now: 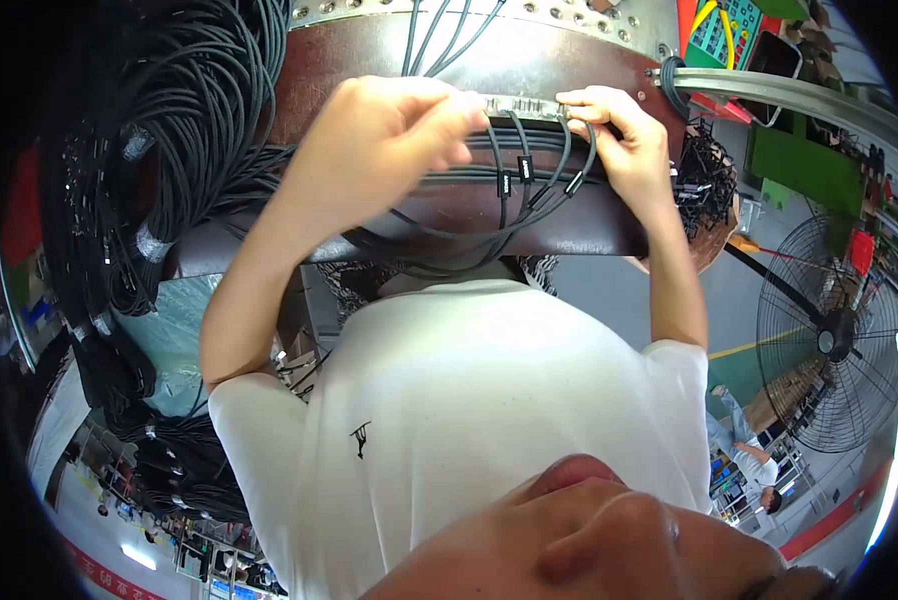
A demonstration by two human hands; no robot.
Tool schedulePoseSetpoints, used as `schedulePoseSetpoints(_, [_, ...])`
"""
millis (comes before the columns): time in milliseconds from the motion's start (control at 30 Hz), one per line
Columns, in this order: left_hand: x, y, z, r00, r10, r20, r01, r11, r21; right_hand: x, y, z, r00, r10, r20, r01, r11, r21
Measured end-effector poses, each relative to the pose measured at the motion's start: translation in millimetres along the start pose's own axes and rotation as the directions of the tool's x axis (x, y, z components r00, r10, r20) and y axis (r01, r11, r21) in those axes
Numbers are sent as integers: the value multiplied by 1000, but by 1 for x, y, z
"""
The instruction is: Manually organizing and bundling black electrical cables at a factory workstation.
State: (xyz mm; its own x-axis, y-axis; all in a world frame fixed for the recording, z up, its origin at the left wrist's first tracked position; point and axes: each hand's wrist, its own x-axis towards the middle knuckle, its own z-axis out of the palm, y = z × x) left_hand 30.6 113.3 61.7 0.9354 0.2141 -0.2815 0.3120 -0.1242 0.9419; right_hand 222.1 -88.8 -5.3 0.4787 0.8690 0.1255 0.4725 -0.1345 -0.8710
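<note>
A narrow metal strip [525,106] lies crosswise on the dark red-brown bench [319,75], with several dark grey cables [502,212] meeting its near edge. These cables curve toward the person, and three of them carry small black tags [526,168]; they come together in front of the strip and sweep off leftward.

The right hand [624,135] is at the strip's right end, forefinger above and thumb below, close by the outermost cable. The left hand [404,140] is at the strip's other end, slightly blurred, its fingers bent and its thumb and forefinger drawn near one another. From this angle I cannot tell whether either hand is clamped on a cable or merely touching the strip.

On the left of the bench hangs a thick bundle of dark cables [194,130], bound in places with silvery ties [153,246]. A perforated metal plate [539,12] edges the far side. Toward the right are a heap of small black pieces [704,180], a curved metal rail [819,97] and, farther out, a black caged fan [827,335]. The person wears a white T-shirt [509,400].
</note>
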Motion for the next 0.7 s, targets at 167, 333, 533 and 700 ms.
schedulePoseSetpoints(167, [45, -39, -42, 904, 135, -406, -134, 991, 31, 5, -6, 2, 999, -42, -15, 40, 991, -129])
schedulePoseSetpoints(333, [113, -29, -51, 959, 104, -262, -223, 849, -479, 31, -14, -31, 912, 142, 385, -149, 989, -10])
schedulePoseSetpoints(533, [159, -20, 7, 872, 331, -360, -359, 933, -10, 163, -30, -34, 975, 202, -91, -204, 979, -10])
schedulePoseSetpoints(700, [116, -19, -7, 977, 112, -181, -196, 806, -559, 191, -15, -22, 998, -23, -65, -28, 723, -690])
